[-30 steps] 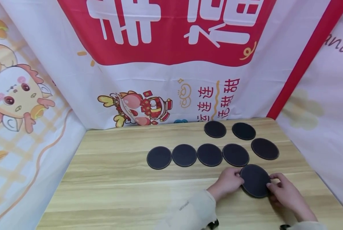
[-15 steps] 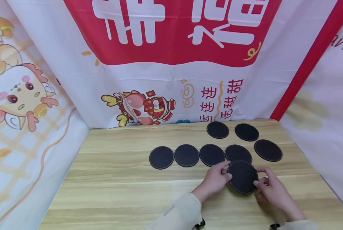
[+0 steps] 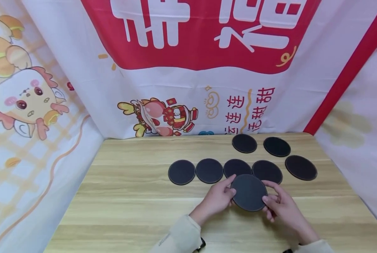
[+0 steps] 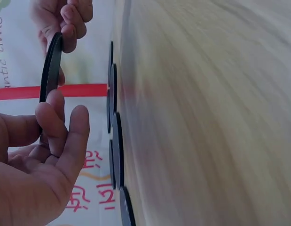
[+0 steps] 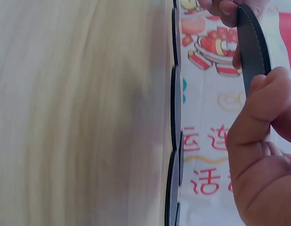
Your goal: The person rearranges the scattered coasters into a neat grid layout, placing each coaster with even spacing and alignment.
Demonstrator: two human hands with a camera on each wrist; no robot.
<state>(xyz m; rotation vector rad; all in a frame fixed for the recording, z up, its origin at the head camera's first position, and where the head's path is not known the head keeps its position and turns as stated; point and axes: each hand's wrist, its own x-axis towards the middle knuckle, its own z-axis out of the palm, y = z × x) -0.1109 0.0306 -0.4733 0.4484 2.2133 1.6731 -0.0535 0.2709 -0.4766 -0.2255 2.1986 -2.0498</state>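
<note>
Between both hands, a round black coaster (image 3: 249,193) with a stitched edge is held above the table. My left hand (image 3: 216,196) pinches its left edge with thumb and fingers; my right hand (image 3: 282,205) pinches the opposite edge. In the left wrist view the coaster (image 4: 51,66) stands apart from the tabletop, and the right wrist view shows the same coaster (image 5: 252,47) edge-on. Behind it, a row of matching coasters (image 3: 209,170) lies flat on the table, edges nearly touching. The held coaster covers the lower parts of two in that row.
Farther back right lie three more coasters: one near the wall (image 3: 244,143), a second beside it (image 3: 277,146), and a third at the right (image 3: 301,167). The wooden table (image 3: 128,200) meets a printed cloth backdrop (image 3: 176,84) behind and at both sides.
Both hands have carried the coaster leftward, from the right end of the row to in front of its middle, and lifted it. The other coasters keep their places; the head view shifts slightly.
</note>
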